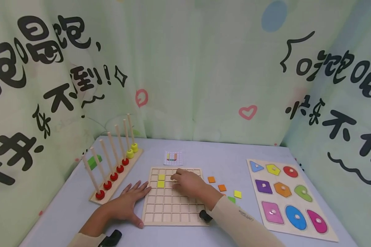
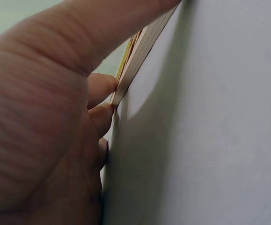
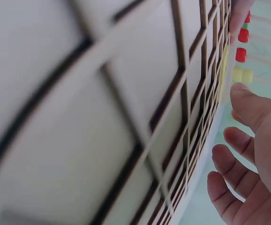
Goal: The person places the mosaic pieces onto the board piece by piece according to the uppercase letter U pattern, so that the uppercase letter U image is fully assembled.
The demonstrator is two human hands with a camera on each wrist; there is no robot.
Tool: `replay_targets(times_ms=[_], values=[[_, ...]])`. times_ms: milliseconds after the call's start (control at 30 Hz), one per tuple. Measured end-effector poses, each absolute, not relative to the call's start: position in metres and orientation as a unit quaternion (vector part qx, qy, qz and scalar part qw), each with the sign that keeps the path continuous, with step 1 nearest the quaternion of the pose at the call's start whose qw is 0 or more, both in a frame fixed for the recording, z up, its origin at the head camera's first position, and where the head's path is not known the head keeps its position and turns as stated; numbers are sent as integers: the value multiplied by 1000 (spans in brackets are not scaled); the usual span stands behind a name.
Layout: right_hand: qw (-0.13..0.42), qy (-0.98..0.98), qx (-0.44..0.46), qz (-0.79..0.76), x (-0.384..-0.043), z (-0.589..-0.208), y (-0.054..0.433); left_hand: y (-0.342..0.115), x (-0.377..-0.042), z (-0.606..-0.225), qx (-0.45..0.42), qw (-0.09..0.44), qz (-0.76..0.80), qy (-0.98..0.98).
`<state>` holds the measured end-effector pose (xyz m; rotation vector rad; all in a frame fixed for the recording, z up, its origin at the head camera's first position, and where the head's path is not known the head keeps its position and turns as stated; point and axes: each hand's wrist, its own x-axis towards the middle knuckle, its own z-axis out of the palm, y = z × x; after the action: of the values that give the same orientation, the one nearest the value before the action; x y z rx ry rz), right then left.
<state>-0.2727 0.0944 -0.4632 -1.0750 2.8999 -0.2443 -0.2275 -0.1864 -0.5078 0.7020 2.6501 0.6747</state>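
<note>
A wooden grid board lies on the table with two yellow square tiles stacked in one column at its upper left. My left hand spreads its fingers along the board's left edge, the thumb by the near corner. In the left wrist view, fingertips meet the board's wooden side. My right hand hovers over the upper middle of the board, to the right of the yellow tiles. The right wrist view shows its thumb apart from the loosely bent fingers, nothing visible between them.
A small pattern card lies behind the board. Orange tiles, a yellow tile and green tiles are scattered right of it. A rack of pegs with red and yellow beads stands left; a shape puzzle lies right.
</note>
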Motion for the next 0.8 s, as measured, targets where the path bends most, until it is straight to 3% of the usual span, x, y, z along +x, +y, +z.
replay_targets(times_ms=[800], values=[[-23, 956, -277, -97, -241, -467, 202, -186, -225, -505, 250, 160, 244, 923]])
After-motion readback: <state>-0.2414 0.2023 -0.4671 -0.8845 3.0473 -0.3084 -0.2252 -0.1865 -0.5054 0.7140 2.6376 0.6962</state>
